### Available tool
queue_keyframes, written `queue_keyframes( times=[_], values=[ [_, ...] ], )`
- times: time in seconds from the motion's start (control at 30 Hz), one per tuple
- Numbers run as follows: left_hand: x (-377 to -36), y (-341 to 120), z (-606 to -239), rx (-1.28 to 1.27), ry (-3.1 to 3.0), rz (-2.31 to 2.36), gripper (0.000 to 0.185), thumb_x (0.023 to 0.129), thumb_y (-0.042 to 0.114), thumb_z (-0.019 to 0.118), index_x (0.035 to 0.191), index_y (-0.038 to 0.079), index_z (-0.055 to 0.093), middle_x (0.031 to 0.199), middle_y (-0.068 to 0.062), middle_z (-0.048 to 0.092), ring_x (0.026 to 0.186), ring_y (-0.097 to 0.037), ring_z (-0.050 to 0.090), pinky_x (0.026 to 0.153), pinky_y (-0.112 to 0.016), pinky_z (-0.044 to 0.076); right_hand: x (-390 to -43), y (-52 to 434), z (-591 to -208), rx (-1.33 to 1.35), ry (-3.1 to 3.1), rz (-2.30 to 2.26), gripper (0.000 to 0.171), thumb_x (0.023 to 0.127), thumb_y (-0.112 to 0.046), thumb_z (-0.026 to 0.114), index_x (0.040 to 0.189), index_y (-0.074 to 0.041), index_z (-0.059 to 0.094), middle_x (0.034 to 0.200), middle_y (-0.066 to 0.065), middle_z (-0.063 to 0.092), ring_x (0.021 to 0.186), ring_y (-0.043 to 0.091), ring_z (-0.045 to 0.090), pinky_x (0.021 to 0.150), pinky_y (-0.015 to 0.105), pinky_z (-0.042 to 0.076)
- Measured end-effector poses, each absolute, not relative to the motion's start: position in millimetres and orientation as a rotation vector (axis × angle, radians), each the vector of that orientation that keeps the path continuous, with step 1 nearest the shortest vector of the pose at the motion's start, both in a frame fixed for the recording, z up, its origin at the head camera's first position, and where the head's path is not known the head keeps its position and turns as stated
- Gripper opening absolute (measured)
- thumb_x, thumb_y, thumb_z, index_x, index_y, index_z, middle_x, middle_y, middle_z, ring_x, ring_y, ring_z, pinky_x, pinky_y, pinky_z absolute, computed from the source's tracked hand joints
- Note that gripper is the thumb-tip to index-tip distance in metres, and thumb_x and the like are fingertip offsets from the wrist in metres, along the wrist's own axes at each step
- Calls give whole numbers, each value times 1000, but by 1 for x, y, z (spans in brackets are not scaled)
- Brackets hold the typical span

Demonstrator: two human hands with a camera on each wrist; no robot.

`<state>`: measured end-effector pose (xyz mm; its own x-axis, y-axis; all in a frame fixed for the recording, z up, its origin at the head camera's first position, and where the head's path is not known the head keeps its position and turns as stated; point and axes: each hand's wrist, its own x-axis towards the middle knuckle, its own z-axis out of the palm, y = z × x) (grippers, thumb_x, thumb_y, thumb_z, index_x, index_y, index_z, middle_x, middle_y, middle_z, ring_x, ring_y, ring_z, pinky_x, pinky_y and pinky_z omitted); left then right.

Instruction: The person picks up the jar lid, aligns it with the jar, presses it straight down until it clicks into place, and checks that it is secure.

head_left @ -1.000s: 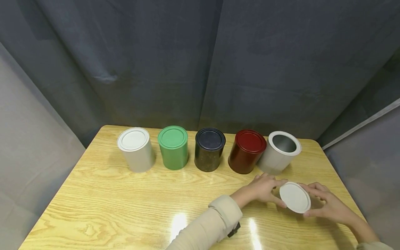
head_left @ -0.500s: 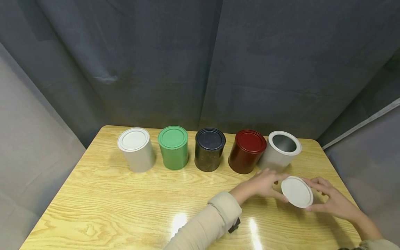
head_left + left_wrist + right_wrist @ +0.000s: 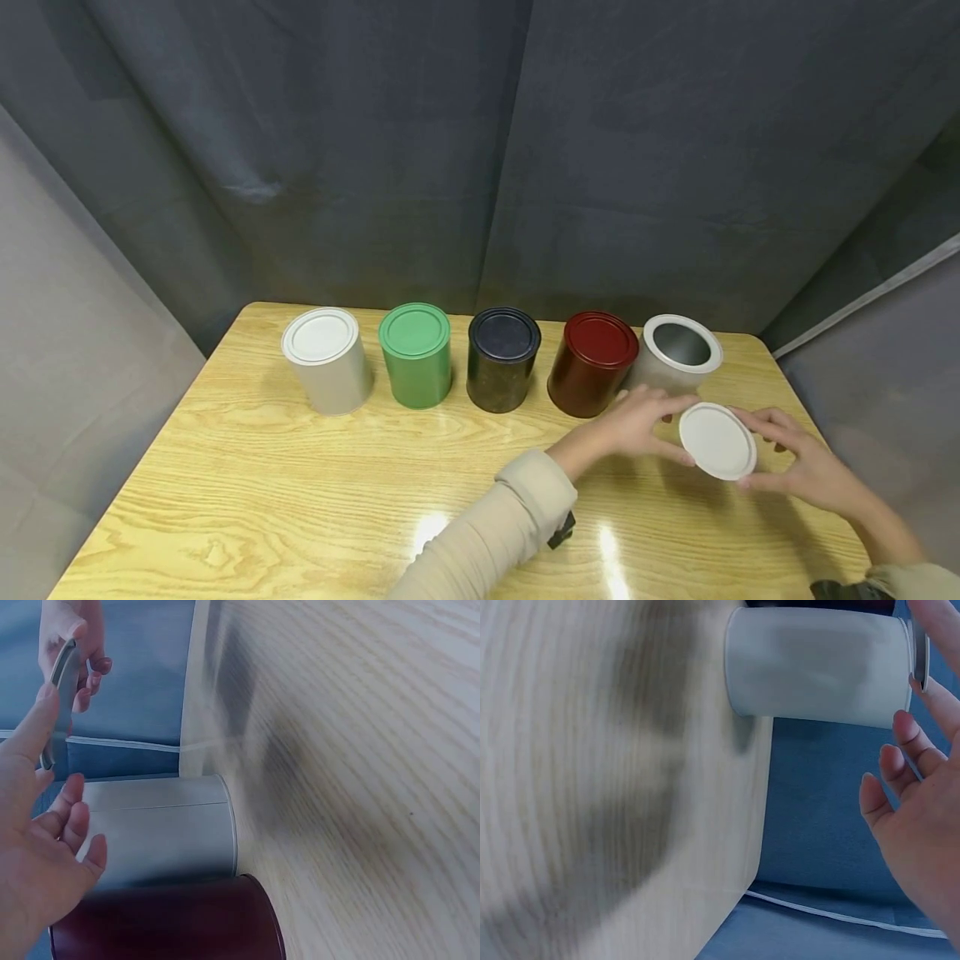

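White lid [image 3: 717, 441] pinched at edges betw. L hand [image 3: 637, 427] and R hand [image 3: 802, 467], fingers loosely curled round rim; held above table [image 3: 300, 483], just in front of open grey can [image 3: 675, 358], lid face tilted toward cam. Vs 0.5 s ago: lid higher, closer to can mouth. Red can [image 3: 592, 362] beside, untouched.

The lid [image 3: 717, 441] is plain white. The open can [image 3: 675, 360] is pale grey with a white rim and dull silver inside. Beside it stand a dark red can [image 3: 592, 364], a black can [image 3: 502, 358], a green can [image 3: 416, 354] and a white-lidded grey can [image 3: 326, 358]. The surface [image 3: 300, 492] is light yellow wood with wavy darker grain. The sleeve [image 3: 495, 533] is beige; the curtain [image 3: 480, 150] is dark blue-grey.
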<state>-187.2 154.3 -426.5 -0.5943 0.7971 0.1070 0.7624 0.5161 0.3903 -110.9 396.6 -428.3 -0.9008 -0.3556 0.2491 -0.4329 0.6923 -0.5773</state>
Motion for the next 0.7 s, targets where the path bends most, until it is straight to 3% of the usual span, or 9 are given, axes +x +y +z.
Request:
queue_keyframes(
  times=[0.43,0.7],
  values=[
    [-192,151,-415,1367,2750,720,73,71,57,68,134,29,46,96,13,49,88,-1,35,70,-13,24,-123,398,-417,660,-2734,927,90,49,-1,86,130,-1,48,101,-10,45,85,2,31,61,23,26],
    [-200,150,-398,1423,2745,668,70,74,55,66,135,28,45,106,10,52,92,-2,38,70,-15,29,-132,399,-404,663,-2709,918,87,46,0,87,126,0,52,104,-10,46,87,3,35,63,21,28]
  ],
)
